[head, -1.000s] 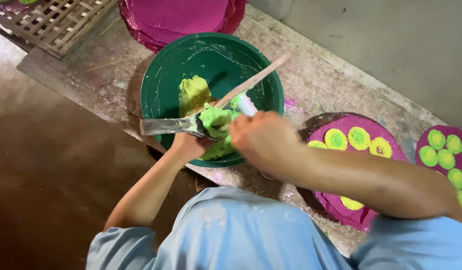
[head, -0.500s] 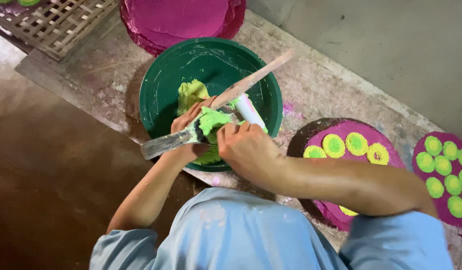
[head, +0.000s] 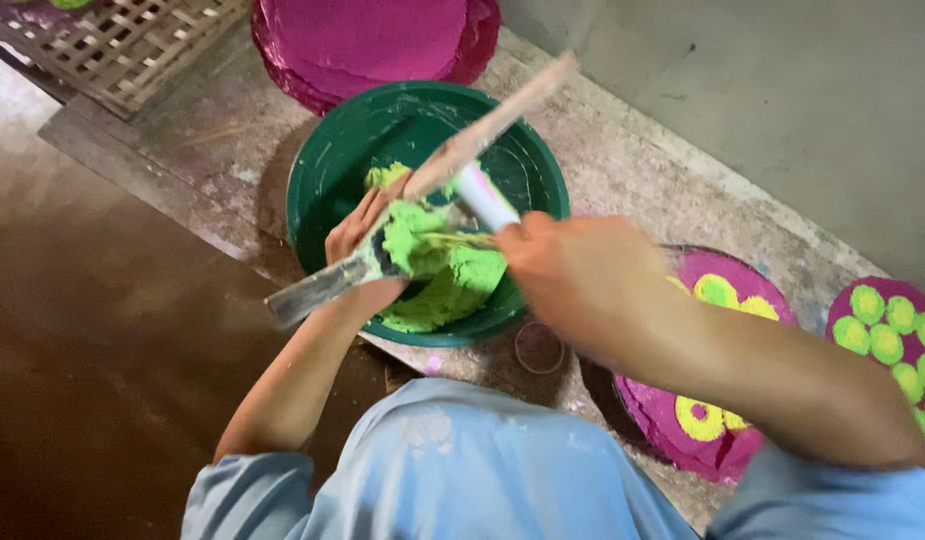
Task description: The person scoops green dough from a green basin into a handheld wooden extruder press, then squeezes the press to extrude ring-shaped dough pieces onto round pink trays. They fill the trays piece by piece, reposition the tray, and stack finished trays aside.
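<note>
A dark green basin (head: pixel 327 170) holds lumps of bright green paste (head: pixel 452 285). My left hand (head: pixel 360 235) is inside the basin, gripping a flat metal trowel (head: pixel 317 288) whose free end sticks out over the near-left rim; a mound of paste sits on it. My right hand (head: pixel 572 272), blurred, is over the basin's right rim. It is closed on a white-handled tool (head: pixel 484 197) whose tip touches the paste on the trowel. A long wooden stick (head: pixel 502 112) leans across the basin toward the far right.
The basin stands on a stained concrete ledge (head: pixel 622 170) beside a grey wall. Pink discs with yellow-green dots (head: pixel 727 300) (head: pixel 887 325) lie at the right. A stack of plain pink discs (head: pixel 372 40) is behind the basin. A bamboo lattice tray (head: pixel 112 40) is top left, a small clear ring (head: pixel 539 347) near me.
The trowel has tilted from level to slanting down-left, with paste heaped on it. My right hand has shifted right, the white-handled tool working at that paste.
</note>
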Demonstrator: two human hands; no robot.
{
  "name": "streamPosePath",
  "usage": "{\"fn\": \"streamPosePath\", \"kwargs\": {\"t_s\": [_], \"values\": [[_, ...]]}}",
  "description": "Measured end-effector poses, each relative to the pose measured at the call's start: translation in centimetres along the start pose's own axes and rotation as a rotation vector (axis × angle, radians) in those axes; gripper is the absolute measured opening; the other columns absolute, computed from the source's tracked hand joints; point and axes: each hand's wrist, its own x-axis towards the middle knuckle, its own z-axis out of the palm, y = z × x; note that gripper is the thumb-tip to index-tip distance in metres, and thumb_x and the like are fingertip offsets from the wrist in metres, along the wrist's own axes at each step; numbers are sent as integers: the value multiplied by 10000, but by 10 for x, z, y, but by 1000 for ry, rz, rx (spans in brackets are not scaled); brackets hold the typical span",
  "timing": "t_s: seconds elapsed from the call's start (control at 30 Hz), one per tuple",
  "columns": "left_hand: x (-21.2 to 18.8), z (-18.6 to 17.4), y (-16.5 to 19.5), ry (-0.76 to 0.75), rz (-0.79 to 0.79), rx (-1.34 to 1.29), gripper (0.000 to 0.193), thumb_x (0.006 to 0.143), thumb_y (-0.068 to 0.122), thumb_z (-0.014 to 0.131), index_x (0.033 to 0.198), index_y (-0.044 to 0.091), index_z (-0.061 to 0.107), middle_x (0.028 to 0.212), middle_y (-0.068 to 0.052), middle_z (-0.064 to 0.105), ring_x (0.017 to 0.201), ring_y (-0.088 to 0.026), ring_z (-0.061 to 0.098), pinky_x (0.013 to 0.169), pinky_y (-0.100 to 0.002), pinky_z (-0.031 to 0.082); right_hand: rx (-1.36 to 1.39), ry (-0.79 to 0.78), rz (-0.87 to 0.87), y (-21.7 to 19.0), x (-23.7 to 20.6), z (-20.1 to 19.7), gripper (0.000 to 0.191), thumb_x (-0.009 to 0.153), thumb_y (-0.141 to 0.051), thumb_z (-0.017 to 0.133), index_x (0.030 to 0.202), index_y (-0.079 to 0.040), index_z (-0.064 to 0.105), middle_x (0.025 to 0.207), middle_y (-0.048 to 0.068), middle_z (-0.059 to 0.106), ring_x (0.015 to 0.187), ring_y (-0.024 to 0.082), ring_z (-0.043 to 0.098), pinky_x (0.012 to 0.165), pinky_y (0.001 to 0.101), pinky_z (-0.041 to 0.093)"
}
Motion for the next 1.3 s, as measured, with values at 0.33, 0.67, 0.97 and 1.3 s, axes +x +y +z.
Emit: {"fn": "streamPosePath", "kwargs": {"t_s": [0.33,0.67,0.97,1.3], "values": [[-9,15,-30,17,-188,-135,624,879,172,792,1437,42,546,1339,-159,647,1194,-256,642,1003,-429,536,-2,265,-134,0,-5,36,196,794,-86,649,987,-55,668,812,109,653,674,278,701,569,396,562],[14,3,-36,230,-162,463,699,960,423,741,1484,-16,591,1586,-139,529,1309,-350,603,1001,-431,574,998,522,-38,-31,38,125,575,968,65,569,1521,-56,473,1238,242,683,940,345,711,896,363,601],[27,2,-24,160,-115,523,583,854,406,823,1336,103,701,1596,-323,353,1255,-541,571,938,-510,578,1201,397,54,30,36,152,499,1004,-11,566,1499,-32,507,1274,236,729,1051,322,720,929,365,550],[22,23,-88,334,-203,-6,960,1010,161,832,1616,-54,119,1252,-143,699,1080,-230,719,844,-340,645,1101,193,-27,-6,24,163,512,956,-56,588,1462,-124,557,1063,245,707,852,407,719,792,413,583]]}}
